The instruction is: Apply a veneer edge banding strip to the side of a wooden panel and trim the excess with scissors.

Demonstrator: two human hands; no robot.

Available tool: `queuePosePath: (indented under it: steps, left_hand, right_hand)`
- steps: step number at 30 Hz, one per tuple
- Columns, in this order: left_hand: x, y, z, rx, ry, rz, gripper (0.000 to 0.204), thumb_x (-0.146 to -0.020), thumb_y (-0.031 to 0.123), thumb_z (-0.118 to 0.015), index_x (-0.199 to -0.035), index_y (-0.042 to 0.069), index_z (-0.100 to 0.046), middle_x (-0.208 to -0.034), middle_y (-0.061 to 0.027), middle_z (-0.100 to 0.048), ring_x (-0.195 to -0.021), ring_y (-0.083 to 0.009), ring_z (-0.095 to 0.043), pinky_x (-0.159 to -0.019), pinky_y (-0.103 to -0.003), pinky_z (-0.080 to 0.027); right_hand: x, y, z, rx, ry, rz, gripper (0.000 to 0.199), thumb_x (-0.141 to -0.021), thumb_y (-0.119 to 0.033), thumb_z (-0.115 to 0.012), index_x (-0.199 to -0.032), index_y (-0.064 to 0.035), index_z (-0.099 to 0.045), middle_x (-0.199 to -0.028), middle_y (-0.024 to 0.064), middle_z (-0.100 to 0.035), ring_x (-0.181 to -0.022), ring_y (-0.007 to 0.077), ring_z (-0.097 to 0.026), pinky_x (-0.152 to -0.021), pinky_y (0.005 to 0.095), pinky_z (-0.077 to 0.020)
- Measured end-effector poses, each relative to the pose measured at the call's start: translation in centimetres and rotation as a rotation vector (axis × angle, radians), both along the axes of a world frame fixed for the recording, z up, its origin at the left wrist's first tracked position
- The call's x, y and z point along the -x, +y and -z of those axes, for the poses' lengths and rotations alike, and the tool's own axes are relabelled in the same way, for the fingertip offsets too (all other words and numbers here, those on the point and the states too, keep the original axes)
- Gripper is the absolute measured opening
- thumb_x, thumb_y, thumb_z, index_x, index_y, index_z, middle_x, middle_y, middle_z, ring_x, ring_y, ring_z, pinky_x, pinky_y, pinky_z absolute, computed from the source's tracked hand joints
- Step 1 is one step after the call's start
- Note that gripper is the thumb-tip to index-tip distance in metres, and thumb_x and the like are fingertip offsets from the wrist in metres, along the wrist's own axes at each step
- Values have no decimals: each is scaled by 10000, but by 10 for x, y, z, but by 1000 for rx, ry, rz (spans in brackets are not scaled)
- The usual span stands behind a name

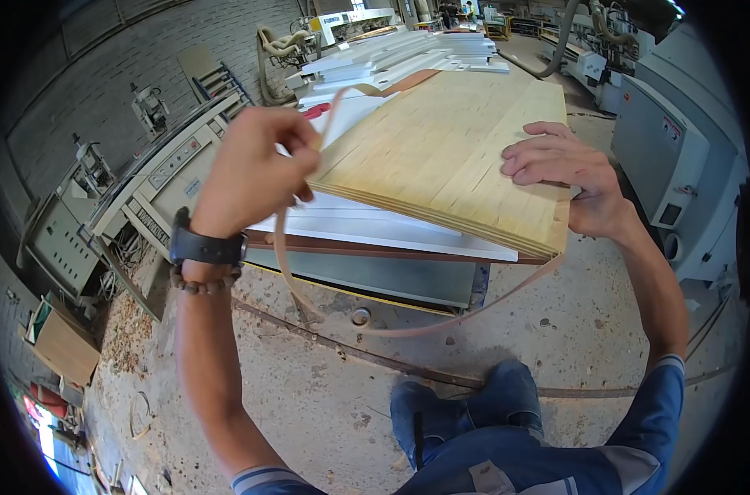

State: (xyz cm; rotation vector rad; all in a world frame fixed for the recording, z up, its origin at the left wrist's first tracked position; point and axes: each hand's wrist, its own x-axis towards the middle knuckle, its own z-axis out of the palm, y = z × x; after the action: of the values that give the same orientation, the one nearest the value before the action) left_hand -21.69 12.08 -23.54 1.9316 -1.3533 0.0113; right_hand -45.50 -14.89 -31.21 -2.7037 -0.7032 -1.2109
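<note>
A light plywood board [441, 148] lies on a stack of white panels [358, 219], its layered near edge facing me. My left hand [259, 169], with a dark watch and a beaded bracelet on the wrist, pinches a thin tan edging strip [282, 262] by the board's left corner. From there the strip droops in a loop below the board and rises to its near right corner. My right hand [566, 169] grips the board's right edge, fingers lying on top and the palm against the side. The thumb is mostly hidden beneath the edge.
More white boards [399, 59] are piled behind. A red object [315, 110] lies beside the plywood. A long machine [173, 165] stands at left, a grey cabinet [662, 148] at right. Wood scraps [144, 330] litter the floor near a brown box [61, 342].
</note>
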Motion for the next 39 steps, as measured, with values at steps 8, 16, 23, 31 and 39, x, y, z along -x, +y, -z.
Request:
queuePosePath:
  steps: [8, 16, 23, 31, 39]
  left_hand:
    - [-48, 10, 5, 220, 87, -273, 427, -803, 10, -534, -1228, -23, -533, -959, -124, -612, -587, -154, -619, -471, -267, -483]
    - [-36, 28, 39, 412, 361, 12, 343, -815, -29, -505, -1135, -50, -627, -1074, -107, -652, -748, -129, -626, -627, -251, -472]
    - [-56, 11, 56, 822, 526, 98, 267, -858, -38, -653, -1124, -53, -656, -1252, -123, -600, -803, -122, -577, -741, -259, -467]
    - [-64, 0, 68, 839, 262, 188, 383, -994, 183, -542, -1268, -84, -538, -1326, -165, -520, -916, -131, -583, -773, -268, -469]
    - [-62, 18, 66, 607, -195, -29, 539, -978, 508, -434, -973, -14, -564, -1219, -199, -583, -954, -234, -531, -901, -363, -385]
  right_hand:
    - [1, -3, 5, -76, -59, -73, 284, -781, -23, -785, -1048, -113, -760, -1049, 60, -758, -1042, 226, -697, -1068, 521, -402]
    - [21, -8, 14, -164, -125, -125, 230, -740, -106, -833, -963, -148, -792, -957, 31, -777, -887, 200, -682, -1096, 588, -269]
    - [11, -42, 10, -213, -42, -162, 220, -744, -133, -841, -958, -158, -797, -946, 10, -779, -1062, 264, -630, -1107, 570, -266]
    - [87, -26, 13, -193, -86, 59, 564, -647, 18, -662, -1210, -18, -656, -1341, 204, -607, -1234, 373, -588, -1039, 472, -464]
    - [68, 30, 24, 132, -415, 278, 421, -619, -113, -858, -1000, 5, -721, -1076, 125, -709, -922, 300, -676, -767, 360, -579]
